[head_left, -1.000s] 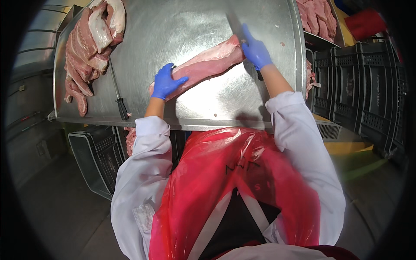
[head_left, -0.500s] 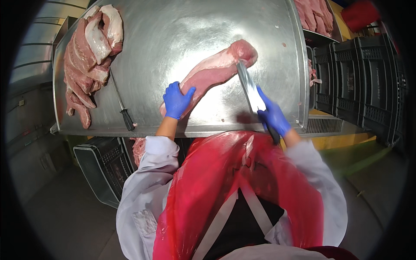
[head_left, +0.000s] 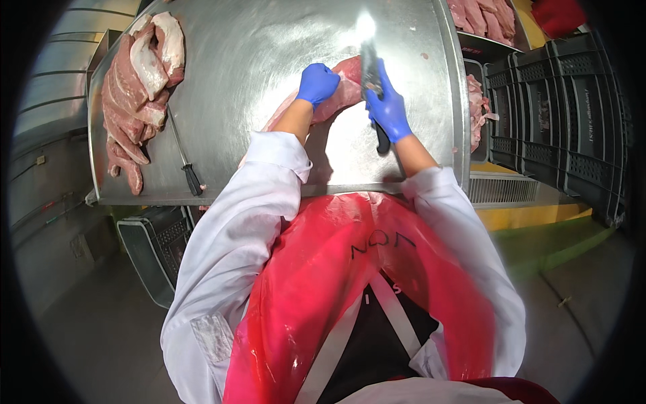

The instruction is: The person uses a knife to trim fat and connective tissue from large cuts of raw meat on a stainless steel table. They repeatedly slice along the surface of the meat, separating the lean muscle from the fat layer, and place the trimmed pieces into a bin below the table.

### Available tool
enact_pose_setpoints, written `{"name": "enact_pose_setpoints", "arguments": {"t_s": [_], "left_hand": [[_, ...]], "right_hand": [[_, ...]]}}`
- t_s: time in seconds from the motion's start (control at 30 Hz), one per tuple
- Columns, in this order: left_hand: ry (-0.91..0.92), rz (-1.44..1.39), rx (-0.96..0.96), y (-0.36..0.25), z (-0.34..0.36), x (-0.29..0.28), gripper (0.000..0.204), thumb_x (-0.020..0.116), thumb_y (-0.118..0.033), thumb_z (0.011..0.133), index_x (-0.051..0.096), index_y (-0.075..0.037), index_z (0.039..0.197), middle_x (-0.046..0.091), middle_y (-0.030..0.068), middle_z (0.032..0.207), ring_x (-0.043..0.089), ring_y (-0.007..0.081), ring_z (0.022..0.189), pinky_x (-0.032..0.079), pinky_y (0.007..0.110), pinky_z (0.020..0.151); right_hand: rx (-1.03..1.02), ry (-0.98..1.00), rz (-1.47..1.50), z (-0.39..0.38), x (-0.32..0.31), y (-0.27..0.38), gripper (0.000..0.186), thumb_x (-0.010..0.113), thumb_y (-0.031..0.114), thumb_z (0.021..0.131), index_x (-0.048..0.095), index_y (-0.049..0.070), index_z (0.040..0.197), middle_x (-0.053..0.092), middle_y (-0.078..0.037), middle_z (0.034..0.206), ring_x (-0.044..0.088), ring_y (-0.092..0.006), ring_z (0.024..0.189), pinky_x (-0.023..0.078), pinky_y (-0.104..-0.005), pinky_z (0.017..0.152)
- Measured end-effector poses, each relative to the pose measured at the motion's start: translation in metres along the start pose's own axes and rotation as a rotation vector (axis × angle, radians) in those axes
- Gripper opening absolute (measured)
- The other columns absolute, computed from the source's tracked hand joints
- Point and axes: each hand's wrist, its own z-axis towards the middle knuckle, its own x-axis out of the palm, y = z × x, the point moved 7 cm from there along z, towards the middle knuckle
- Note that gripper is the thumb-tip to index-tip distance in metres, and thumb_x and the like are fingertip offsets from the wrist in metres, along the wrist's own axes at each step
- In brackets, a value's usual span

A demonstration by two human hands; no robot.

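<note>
My left hand in a blue glove is curled over a long pale-pink pork loin lying diagonally on the steel table, gripping its upper part; my forearm partly covers the rest. My right hand, also gloved in blue, holds a knife by its black handle, blade pointing away from me beside the loin's right end, where glare washes out the tip. At the left lies a pile of pork pieces, with a honing steel with a black handle next to it.
A tray of pink meat is at the upper right, with meat scraps beyond the table's right edge. Stacked black crates stand on the right; another crate is below the table at left. A red object sits at the top right.
My left hand has moved up and right along the loin and curled tighter. My right hand, which had swung down toward me with the knife, has moved back up, blade now pointing away.
</note>
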Motion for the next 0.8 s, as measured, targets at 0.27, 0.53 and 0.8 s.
{"name": "enact_pose_setpoints", "arguments": {"t_s": [0.27, 0.53, 0.8], "left_hand": [[0.006, 0.040, 0.031, 0.011, -0.005, 0.007, 0.025, 0.072, -0.024, 0.084, 0.070, 0.000, 0.078, 0.070, 0.0174, 0.074, 0.068, 0.0246, 0.069, 0.053, 0.037, 0.068], [0.029, 0.015, 0.097, -0.021, -0.002, 0.004, 0.027, 0.071, -0.025, 0.088, 0.071, 0.000, 0.078, 0.069, 0.0144, 0.071, 0.064, 0.0218, 0.064, 0.051, 0.036, 0.063], [0.094, -0.003, 0.128, -0.002, 0.009, -0.016, 0.025, 0.070, -0.023, 0.083, 0.072, 0.001, 0.081, 0.067, 0.0198, 0.076, 0.065, 0.0287, 0.071, 0.053, 0.040, 0.068]], "right_hand": [[0.117, 0.420, -0.400, -0.037, 0.007, -0.006, 0.068, 0.047, 0.027, 0.100, 0.020, 0.028, 0.163, 0.071, -0.021, 0.089, 0.069, -0.0234, 0.064, 0.058, -0.0404, 0.064], [0.108, 0.336, -0.108, 0.038, 0.035, -0.030, 0.074, 0.055, 0.023, 0.098, 0.019, 0.029, 0.163, 0.067, -0.012, 0.085, 0.062, -0.0176, 0.062, 0.056, -0.0324, 0.060], [0.290, 0.469, -0.063, -0.035, 0.031, -0.020, 0.073, 0.056, 0.019, 0.097, 0.025, 0.032, 0.162, 0.065, -0.009, 0.075, 0.062, -0.0146, 0.059, 0.055, -0.0328, 0.056]]}}
